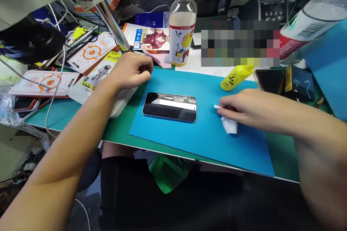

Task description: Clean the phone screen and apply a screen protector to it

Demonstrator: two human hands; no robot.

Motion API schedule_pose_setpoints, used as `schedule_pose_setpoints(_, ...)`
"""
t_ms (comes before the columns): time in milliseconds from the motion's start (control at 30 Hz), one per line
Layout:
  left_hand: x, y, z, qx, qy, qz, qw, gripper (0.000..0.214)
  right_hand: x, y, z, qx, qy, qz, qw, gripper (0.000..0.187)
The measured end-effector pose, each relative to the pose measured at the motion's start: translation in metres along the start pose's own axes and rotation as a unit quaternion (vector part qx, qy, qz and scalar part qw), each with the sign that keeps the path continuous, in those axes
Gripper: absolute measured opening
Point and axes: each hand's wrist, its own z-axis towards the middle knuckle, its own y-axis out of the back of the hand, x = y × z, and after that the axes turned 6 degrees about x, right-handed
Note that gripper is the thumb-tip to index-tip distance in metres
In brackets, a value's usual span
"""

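Head view: the right hand [241, 106] pinches a white wipe [230, 125], best gripped lightly; the left hand [132, 70], fingers half-curled, visibly holds nothing; the smartphone [169, 107] lies between, on the blue mat [189, 140].

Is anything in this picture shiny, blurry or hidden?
In the head view, bright glare crosses the phone; in that same view, coarse squares hide a patch beyond the yellow bottle, and the right forearm looks blurred toward the picture's edge.
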Motion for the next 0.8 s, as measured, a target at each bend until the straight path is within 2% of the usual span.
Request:
schedule_pose_setpoints(67, -0.003, 0.000, 0.003, 0.027, 0.003, -0.002, 1.000, 0.032, 0.007, 0.005, 0.005, -0.021, 0.037, 0.029, 0.999, 0.043)
schedule_pose_setpoints(167, -0.009, 0.002, 0.009, 0.091, -0.022, 0.014, 0.996, 0.033, 0.025, 0.016, 0.009, -0.107, 0.055, 0.061, 0.991, 0.037)
schedule_pose_setpoints(233, -0.010, 0.002, 0.014, 0.097, -0.056, 0.020, 0.994, 0.031, 0.041, 0.021, 0.013, -0.181, 0.042, 0.034, 0.982, 0.029)
schedule_pose_setpoints(300, -0.008, 0.000, 0.017, 0.078, -0.089, 0.009, 0.993, 0.029, 0.056, 0.022, 0.024, -0.265, 0.030, -0.027, 0.963, 0.021)
schedule_pose_setpoints(333, -0.005, -0.001, 0.018, 0.066, -0.103, 0.000, 0.993, 0.028, 0.062, 0.021, 0.033, -0.287, 0.022, -0.045, 0.957, 0.020)
schedule_pose_setpoints(467, 0.005, -0.005, 0.012, -0.007, -0.132, -0.016, 0.991, 0.027, 0.072, -0.001, 0.073, -0.267, 0.125, -0.102, 0.950, 0.024)
schedule_pose_setpoints(567, 0.005, -0.005, 0.006, -0.043, -0.162, 0.009, 0.986, 0.025, 0.070, -0.020, 0.089, -0.234, 0.191, -0.115, 0.946, 0.031)
schedule_pose_setpoints(633, 0.001, -0.005, 0.005, -0.021, -0.171, 0.043, 0.984, 0.024, 0.068, -0.028, 0.091, -0.227, 0.225, -0.122, 0.940, 0.036)
schedule_pose_setpoints(700, -0.005, -0.005, 0.005, 0.035, -0.179, 0.075, 0.980, 0.023, 0.065, -0.031, 0.088, -0.219, 0.246, -0.138, 0.934, 0.047)
schedule_pose_setpoints(800, -0.009, -0.003, 0.006, 0.088, -0.183, 0.091, 0.975, 0.024, 0.060, -0.028, 0.083, -0.208, 0.238, -0.161, 0.935, 0.062)
